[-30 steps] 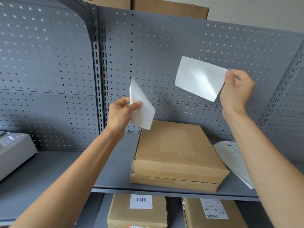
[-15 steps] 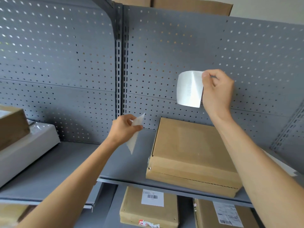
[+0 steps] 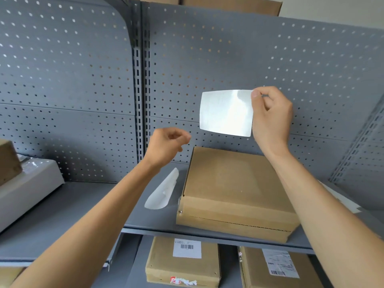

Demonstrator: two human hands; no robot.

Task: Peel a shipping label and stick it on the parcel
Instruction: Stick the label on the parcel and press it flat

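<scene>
Right hand (image 3: 270,119): thumb and forefinger pinch the top right corner of the label (image 3: 226,112), the rest of the sheet hanging free to the left of the hand. The label is a white rectangle, glossy with a bright glare band, no print legible on the side facing the camera. It is held in the air in front of the grey pegboard (image 3: 228,59), above the back edge of the parcel (image 3: 234,188) and not touching it.

Left hand (image 3: 166,146): loosely curled, fingers half closed, holding nothing — it hovers just left of the parcel's far corner. Below it a white backing sheet (image 3: 163,191), curled along its length, sits at the shelf (image 3: 62,215) just beside the parcel's left side; cannot tell whether it rests flat or is still off the surface.

Parcel: flat brown cardboard box lying on the grey metal shelf, top face bare, front edge close to the shelf lip.

Surroundings: a white box (image 3: 27,190) at the far left of the same shelf with a brown carton (image 3: 8,161) on it. On the shelf below, two more brown boxes — one (image 3: 182,262) with a barcode sticker, one (image 3: 278,267) with a printed shipping sticker. A white paper (image 3: 340,199) shows behind the right forearm.
</scene>
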